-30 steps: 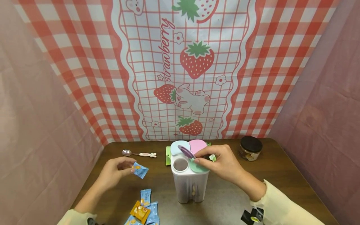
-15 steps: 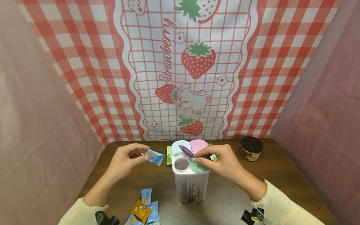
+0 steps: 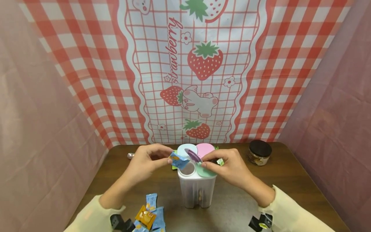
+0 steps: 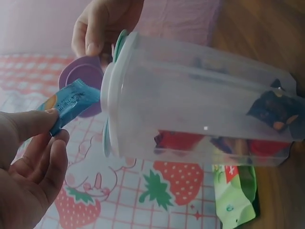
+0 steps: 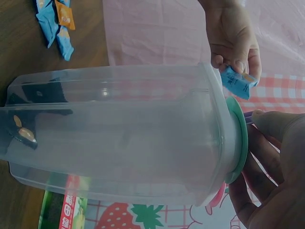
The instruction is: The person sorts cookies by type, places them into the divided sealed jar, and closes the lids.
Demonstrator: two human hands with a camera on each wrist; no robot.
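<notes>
My left hand [image 3: 145,162] pinches a small blue snack packet [image 3: 178,160] between thumb and fingers, right over the round uncovered opening [image 3: 187,169] of a clear container [image 3: 197,191] with a white top. In the left wrist view one end of the packet overlaps the opening's rim. With thumb and forefinger my right hand [image 3: 230,166] holds up the purple flip lid [image 3: 192,155] of that opening. The light blue lid [image 3: 185,149], pink lid [image 3: 205,149] and green lid [image 3: 206,170] lie closed. Dark packets [image 4: 276,112] and red packets [image 4: 178,140] show through the container wall.
Front left of the container lie several blue packets [image 3: 151,202] and an orange packet [image 3: 146,217]. A black-lidded jar [image 3: 260,153] stands at the back right. Behind the container is a green package [image 4: 233,193]. My left hand mostly hides a spoon [image 3: 130,156].
My left hand has carried the blue packet right, from beside the container to over its opening. My right hand keeps the purple lid raised in the same place.
</notes>
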